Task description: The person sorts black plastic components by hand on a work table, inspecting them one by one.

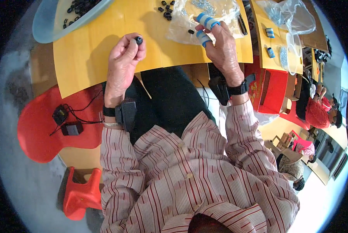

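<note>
Pinched between the fingertips and thumb of my left hand [124,58] is a small round black plastic part [139,40] with a hole in its end. My right hand [223,48] is over a clear plastic bag [177,29], with its thumb and a finger spread apart. Blue-and-white striped wraps [207,21] cover those two digits. No part shows between them. Small shiny metal pieces [205,6] lie on the bag beyond this hand. A single black piece [191,32] rests on the bag left of my right fingertips. Several more black parts [167,14] lie on the yellow table [104,37].
A translucent bin [43,27] with black parts stands at the far left. On the right are another yellow table [261,39] with striped wraps [270,32], and a red box [273,91]. A red stool [38,120] carries cabled black devices [72,128]. Other people [317,112] sit farther right.
</note>
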`<state>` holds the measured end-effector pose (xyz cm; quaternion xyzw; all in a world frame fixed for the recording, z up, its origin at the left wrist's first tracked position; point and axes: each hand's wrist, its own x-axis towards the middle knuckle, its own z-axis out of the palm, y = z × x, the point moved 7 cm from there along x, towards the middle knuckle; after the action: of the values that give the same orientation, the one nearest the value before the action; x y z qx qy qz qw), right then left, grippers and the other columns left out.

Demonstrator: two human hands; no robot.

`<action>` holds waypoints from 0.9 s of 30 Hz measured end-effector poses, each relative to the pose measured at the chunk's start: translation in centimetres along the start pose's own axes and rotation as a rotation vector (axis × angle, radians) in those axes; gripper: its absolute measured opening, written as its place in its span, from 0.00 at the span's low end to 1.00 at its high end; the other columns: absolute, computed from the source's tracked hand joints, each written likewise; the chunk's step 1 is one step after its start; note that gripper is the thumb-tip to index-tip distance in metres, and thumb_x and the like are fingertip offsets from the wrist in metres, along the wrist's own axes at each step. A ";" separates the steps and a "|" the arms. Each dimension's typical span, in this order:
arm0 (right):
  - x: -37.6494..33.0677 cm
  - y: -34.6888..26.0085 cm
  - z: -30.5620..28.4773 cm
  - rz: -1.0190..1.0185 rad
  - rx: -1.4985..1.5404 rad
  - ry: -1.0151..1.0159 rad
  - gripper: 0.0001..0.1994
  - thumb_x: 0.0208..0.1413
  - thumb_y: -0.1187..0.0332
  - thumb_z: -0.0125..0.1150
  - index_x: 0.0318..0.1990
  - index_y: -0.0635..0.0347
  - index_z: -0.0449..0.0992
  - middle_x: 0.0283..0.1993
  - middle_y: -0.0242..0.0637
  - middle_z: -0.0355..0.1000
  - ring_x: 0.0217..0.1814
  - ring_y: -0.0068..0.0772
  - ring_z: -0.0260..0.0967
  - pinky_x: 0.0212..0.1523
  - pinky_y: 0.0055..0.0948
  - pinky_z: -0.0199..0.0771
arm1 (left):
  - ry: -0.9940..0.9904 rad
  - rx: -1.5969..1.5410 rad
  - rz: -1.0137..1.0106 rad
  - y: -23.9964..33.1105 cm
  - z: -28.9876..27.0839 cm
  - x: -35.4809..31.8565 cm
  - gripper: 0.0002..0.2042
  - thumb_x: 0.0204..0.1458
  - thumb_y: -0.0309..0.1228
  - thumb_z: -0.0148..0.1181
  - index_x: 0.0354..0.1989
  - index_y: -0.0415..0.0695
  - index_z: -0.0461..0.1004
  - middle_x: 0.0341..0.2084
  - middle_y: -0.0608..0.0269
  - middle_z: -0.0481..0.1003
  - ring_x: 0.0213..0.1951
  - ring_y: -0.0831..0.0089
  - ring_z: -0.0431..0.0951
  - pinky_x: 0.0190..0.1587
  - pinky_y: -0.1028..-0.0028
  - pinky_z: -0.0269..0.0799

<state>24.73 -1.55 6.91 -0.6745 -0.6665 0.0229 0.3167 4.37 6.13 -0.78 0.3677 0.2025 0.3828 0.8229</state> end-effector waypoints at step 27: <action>1.0 -8.7 3.7 -0.443 0.023 -0.040 0.13 0.37 0.76 0.57 0.35 0.65 0.67 0.32 0.44 0.67 0.37 0.46 0.64 0.41 0.39 0.69 | 0.207 0.134 0.043 0.3 0.5 -0.1 0.08 0.60 0.29 0.50 0.44 0.40 0.67 0.31 0.64 0.74 0.31 0.81 0.71 0.36 0.82 0.67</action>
<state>15.48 0.08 8.35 -0.5074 -0.8042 -0.0266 0.3084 4.47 5.94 -0.23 0.3844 0.3035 0.4217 0.7630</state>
